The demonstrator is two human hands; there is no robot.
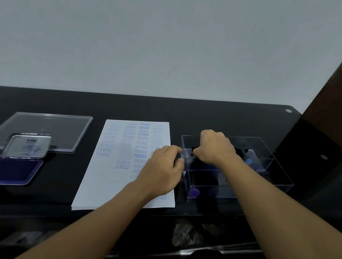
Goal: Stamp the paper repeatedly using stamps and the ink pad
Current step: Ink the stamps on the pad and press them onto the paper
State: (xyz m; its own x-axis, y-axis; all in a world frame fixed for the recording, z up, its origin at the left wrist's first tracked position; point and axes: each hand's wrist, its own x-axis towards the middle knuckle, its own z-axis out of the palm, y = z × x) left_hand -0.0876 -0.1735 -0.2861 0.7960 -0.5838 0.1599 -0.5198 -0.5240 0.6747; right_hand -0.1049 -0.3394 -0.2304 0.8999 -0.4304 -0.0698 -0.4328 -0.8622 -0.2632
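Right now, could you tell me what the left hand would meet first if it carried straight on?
Probably the left wall of the clear box; the left hand looks almost against it, though depth is unclear.

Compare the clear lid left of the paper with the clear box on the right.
The lid lies flat and shallow; the box stands deep, with dividers. The box holds stamps, the right hand gripping one; the lid holds none. Both are clear plastic on the black table.

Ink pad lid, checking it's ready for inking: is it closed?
No, the ink pad lies with its lid hinged back, leaving the blue pad surface exposed.
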